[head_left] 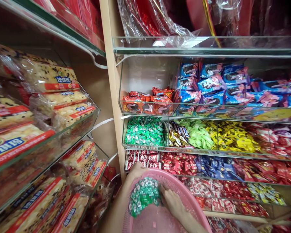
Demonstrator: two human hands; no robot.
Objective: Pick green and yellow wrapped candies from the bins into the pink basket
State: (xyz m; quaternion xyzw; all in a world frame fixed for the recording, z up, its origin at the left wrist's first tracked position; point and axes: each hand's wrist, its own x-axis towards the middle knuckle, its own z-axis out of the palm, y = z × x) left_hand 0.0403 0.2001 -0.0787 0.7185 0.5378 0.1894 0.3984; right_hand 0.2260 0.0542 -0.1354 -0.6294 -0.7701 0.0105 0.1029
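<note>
A pink plastic basket with a perforated wall is tilted in front of the shelves. My left hand is closed on its far rim at the left. Inside the basket lies a heap of green-wrapped candies, gathered toward the far left side. My right hand reaches into the basket and touches the heap's right edge. Its fingers point forward, not wrapped round anything I can see, and the fingertips are partly hidden. Just beyond the basket, a glass bin holds more green candies of the same look.
Packaged sesame snack blocks fill slanted glass shelves close on the left. A wooden post stands between the two shelf units. Blue packets, yellow candies and red candies sit in bins behind glass fronts.
</note>
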